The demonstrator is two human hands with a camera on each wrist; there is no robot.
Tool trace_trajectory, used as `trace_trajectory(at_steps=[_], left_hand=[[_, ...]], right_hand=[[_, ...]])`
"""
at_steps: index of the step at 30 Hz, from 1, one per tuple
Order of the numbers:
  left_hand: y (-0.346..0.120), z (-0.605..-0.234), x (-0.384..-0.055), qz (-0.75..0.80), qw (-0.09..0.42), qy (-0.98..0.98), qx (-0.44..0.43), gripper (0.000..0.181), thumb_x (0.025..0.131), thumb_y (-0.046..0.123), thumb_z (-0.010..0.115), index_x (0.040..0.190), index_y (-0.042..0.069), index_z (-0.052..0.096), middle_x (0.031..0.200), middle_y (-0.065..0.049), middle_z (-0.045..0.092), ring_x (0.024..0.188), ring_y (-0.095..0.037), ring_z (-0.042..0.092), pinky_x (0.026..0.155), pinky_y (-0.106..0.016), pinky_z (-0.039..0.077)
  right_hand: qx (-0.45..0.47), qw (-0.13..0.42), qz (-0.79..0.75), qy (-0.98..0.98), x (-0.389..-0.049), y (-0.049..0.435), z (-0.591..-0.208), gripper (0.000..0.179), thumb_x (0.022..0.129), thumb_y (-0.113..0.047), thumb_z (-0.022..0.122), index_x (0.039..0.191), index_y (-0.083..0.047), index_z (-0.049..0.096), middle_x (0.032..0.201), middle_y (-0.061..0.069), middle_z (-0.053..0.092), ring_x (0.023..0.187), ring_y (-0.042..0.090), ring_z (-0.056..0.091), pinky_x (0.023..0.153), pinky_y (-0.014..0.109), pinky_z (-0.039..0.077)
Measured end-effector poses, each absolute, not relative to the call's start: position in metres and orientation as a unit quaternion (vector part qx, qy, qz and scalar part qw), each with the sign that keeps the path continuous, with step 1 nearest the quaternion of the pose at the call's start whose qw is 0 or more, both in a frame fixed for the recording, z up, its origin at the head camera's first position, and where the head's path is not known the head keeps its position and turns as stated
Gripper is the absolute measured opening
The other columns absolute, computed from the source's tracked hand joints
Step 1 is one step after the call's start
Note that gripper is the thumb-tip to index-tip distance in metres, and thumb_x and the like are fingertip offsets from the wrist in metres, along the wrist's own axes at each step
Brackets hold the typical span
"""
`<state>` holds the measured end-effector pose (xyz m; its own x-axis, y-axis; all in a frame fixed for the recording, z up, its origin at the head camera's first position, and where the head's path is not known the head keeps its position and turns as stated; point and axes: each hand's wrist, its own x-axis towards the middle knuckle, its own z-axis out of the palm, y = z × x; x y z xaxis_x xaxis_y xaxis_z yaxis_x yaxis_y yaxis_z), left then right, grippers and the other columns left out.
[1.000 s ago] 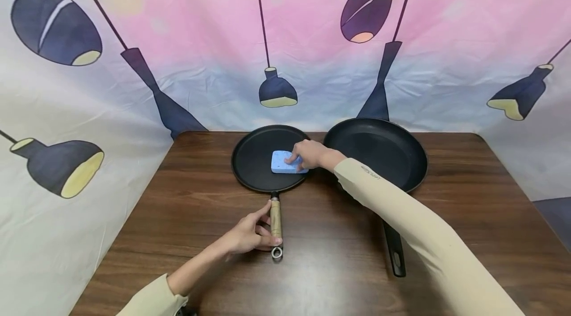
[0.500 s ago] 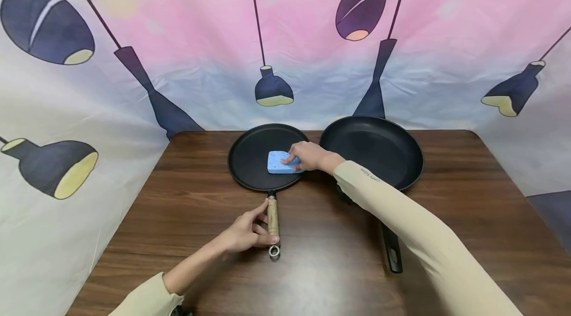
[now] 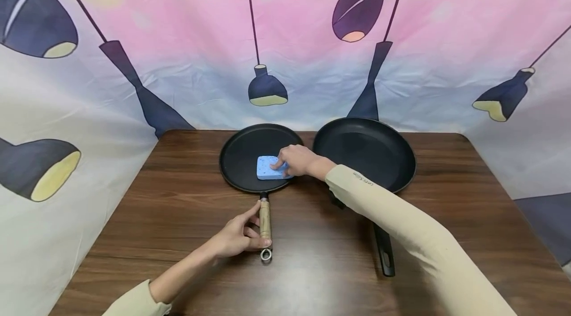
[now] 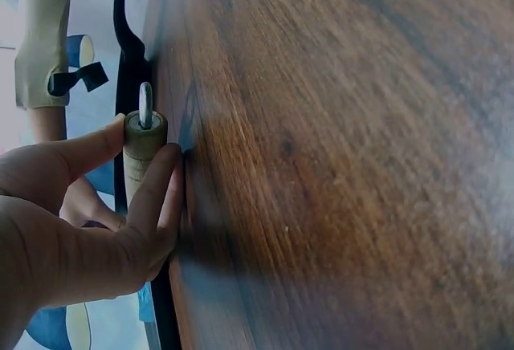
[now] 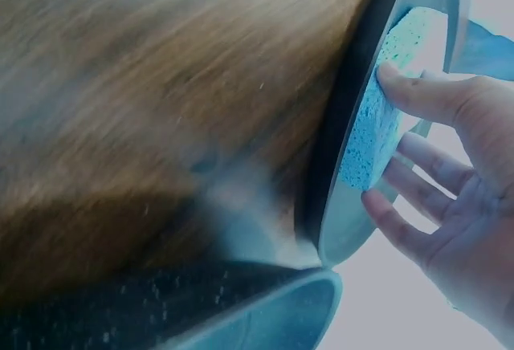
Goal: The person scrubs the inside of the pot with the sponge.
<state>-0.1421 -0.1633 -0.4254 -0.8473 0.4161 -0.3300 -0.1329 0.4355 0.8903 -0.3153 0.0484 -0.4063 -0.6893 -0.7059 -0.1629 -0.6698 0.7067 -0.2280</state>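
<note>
A flat black crepe pan (image 3: 238,152) lies at the back of the table, its wooden handle (image 3: 265,219) toward me. The left hand (image 3: 235,237) holds that handle between thumb and fingers. In the left wrist view, the thumb and fingertips touch opposite sides of the handle (image 4: 143,149), near its metal hanging ring (image 4: 145,105). On the pan's right half lies a light blue sponge (image 3: 266,168), which the right hand (image 3: 300,158) grips from the right. The right wrist view has the thumb on one side of the sponge (image 5: 371,137) and fingers along another; its underside is hidden.
Right of the crepe pan stands a deeper black frying pan (image 3: 357,150), its black handle (image 3: 384,251) pointing toward me. The right sleeve (image 3: 401,212) passes over it. Behind the wooden table (image 3: 312,256) hangs a cloth (image 3: 200,19) printed with lamps.
The sponge and right hand have shifted slightly toward the handle end of the crepe pan. The left hand keeps its hold on the handle. The whole head view has drifted a little.
</note>
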Motion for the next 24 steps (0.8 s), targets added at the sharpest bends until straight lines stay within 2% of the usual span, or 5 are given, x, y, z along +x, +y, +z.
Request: trace_trajectory(at_steps=[8,12,15,20,24], left_hand=[[-0.160,-0.428,-0.145,0.533,0.262,0.799,0.092,0.104,0.086,0.009,0.083,0.162,-0.001,0.014,0.127,-0.023,0.050,0.090,-0.016,0.065,0.072,-0.022,0.053],[-0.161,-0.429,-0.143,0.532,0.265,0.799,0.091,0.104,0.085,0.007,0.083,0.162,-0.002,0.014,0.127,-0.023,0.050,0.089,-0.016,0.064,0.072,-0.022,0.052],[-0.162,-0.428,-0.143,0.534,0.265,0.798,0.091,0.105,0.084,0.006,0.083,0.162,-0.003,0.013,0.126,-0.022,0.050,0.089,-0.016,0.064,0.072,-0.022,0.052],[-0.163,-0.428,-0.145,0.536,0.261,0.797,0.095,0.104,0.084,0.005,0.083,0.161,-0.005,0.014,0.125,-0.022,0.052,0.089,-0.016,0.066,0.072,-0.021,0.053],[-0.164,-0.429,-0.145,0.539,0.260,0.796,0.093,0.103,0.084,0.006,0.084,0.161,-0.004,0.015,0.126,-0.023,0.052,0.089,-0.016,0.066,0.072,-0.022,0.053]], right_hand=[[-0.411,0.106,-0.093,0.900,-0.310,0.039,-0.414,0.044,0.094,-0.021,0.076,0.136,-0.028,0.066,0.142,0.008,0.063,0.133,0.026,0.057,0.109,0.042,0.050],[-0.429,0.091,-0.091,0.894,-0.307,0.023,-0.418,0.061,0.094,-0.021,0.077,0.150,-0.026,0.054,0.141,0.008,0.063,0.124,0.026,0.063,0.093,0.037,0.058],[-0.431,0.078,-0.088,0.895,-0.308,0.012,-0.419,0.067,0.093,-0.021,0.077,0.153,-0.027,0.046,0.137,0.007,0.065,0.115,0.025,0.066,0.080,0.035,0.058],[-0.448,0.057,-0.051,0.891,-0.314,-0.005,-0.420,0.053,0.098,-0.024,0.071,0.148,-0.030,0.053,0.140,0.006,0.062,0.125,0.025,0.060,0.096,0.039,0.055],[-0.450,0.031,-0.010,0.892,-0.325,-0.020,-0.426,0.049,0.103,-0.029,0.063,0.151,-0.033,0.050,0.149,0.007,0.055,0.133,0.026,0.055,0.105,0.041,0.051]])
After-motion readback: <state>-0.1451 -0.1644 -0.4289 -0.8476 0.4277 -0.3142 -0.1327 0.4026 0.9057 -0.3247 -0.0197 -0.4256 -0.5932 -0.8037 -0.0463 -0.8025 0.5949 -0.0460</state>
